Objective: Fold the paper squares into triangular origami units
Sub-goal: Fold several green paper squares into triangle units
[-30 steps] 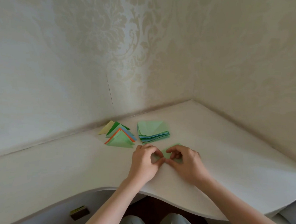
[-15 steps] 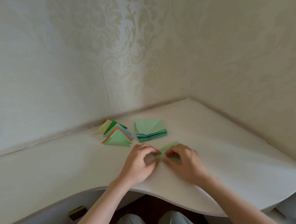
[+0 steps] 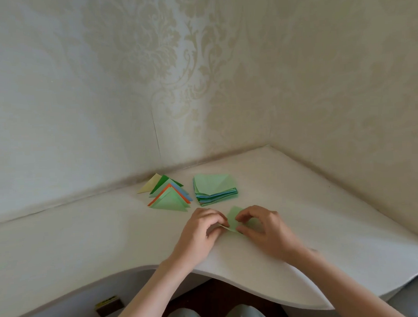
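A light green paper piece (image 3: 233, 217) lies on the white desk between my two hands, partly folded. My left hand (image 3: 199, 230) pinches its left edge with curled fingers. My right hand (image 3: 262, 228) holds its right side, with finger and thumb curled onto the paper. Behind them sits a stack of paper squares (image 3: 215, 188), green on top with blue layers below. To its left is a fanned pile of folded triangles (image 3: 167, 195) in green, orange, blue and pale yellow.
The white desk (image 3: 86, 237) fills a wallpapered corner, and its curved front edge runs just below my wrists. A small dark and yellow box (image 3: 109, 305) sits low on the left under the desk edge. My knees show at the bottom.
Both hands have shifted slightly on the green paper, and more of its upper corner now shows between them. The stacks have not moved.
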`<action>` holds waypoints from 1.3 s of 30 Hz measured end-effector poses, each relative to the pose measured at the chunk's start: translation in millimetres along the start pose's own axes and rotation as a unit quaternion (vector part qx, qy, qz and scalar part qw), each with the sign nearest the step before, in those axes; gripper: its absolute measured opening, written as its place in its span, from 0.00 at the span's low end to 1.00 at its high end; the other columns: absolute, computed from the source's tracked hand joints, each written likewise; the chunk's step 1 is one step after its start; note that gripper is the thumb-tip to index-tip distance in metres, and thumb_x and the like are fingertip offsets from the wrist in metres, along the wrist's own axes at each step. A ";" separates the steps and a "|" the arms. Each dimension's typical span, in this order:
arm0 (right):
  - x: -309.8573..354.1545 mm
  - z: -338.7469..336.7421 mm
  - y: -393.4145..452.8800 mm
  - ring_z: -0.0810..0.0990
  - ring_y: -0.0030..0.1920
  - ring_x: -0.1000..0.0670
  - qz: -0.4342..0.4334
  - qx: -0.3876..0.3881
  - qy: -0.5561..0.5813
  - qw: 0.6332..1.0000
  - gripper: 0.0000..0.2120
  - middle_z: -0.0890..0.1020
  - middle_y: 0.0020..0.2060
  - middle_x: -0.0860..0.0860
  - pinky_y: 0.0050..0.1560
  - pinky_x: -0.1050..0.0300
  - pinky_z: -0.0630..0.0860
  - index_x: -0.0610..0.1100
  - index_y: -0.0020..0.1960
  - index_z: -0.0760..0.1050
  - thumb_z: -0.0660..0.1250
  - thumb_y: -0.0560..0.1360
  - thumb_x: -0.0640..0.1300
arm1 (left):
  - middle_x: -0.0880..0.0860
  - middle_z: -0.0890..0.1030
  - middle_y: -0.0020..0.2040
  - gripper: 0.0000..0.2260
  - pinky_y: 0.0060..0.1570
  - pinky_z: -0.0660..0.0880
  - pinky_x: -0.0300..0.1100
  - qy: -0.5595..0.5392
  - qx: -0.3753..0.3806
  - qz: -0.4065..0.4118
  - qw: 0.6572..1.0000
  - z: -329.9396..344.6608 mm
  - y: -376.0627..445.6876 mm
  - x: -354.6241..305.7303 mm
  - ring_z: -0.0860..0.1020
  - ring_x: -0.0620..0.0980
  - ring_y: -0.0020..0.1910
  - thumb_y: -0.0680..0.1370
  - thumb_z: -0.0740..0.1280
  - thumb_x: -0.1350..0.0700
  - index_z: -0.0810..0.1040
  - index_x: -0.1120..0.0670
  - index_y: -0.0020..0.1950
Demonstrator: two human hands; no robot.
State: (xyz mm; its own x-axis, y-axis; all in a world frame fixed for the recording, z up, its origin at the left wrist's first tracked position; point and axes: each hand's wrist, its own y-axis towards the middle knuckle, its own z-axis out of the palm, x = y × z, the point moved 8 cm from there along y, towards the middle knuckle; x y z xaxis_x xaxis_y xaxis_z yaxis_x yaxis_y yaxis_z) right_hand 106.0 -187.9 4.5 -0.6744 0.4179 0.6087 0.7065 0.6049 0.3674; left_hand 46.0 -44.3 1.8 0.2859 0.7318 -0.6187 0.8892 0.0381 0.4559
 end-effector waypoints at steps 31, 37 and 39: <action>-21.3 -0.7 -2.0 0.73 0.42 0.60 0.120 -0.027 0.003 0.992 0.14 0.74 0.44 0.53 0.44 0.76 0.65 0.48 0.49 0.81 0.77 0.64 0.43 | 0.45 0.76 0.46 0.15 0.48 0.69 0.32 -0.010 0.004 -0.114 0.993 20.0 15.6 13.3 0.73 0.41 0.45 0.70 0.75 0.56 0.76 0.48 0.55; -27.9 -6.4 -3.1 0.75 0.45 0.57 0.142 0.001 0.040 0.989 0.16 0.77 0.44 0.53 0.45 0.75 0.67 0.55 0.46 0.79 0.76 0.64 0.38 | 0.47 0.77 0.46 0.13 0.43 0.65 0.24 -0.035 0.024 -0.138 0.990 15.6 15.1 14.0 0.74 0.39 0.44 0.71 0.73 0.62 0.78 0.51 0.53; -27.4 -5.6 -3.5 0.75 0.46 0.55 0.143 0.000 0.044 0.989 0.16 0.77 0.44 0.53 0.45 0.75 0.67 0.55 0.45 0.79 0.76 0.64 0.38 | 0.47 0.78 0.47 0.12 0.43 0.65 0.23 -0.023 0.032 -0.142 0.989 14.7 16.0 12.2 0.74 0.38 0.44 0.72 0.72 0.63 0.79 0.51 0.53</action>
State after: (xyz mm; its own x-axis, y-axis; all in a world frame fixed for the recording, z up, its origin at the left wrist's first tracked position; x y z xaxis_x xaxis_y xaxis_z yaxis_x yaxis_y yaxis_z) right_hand 123.3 -205.4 -9.5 -0.4258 0.5120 0.7460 0.8657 0.4702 0.1714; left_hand 68.9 -44.7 -7.8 0.0352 0.6661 -0.7451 0.9564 0.1938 0.2184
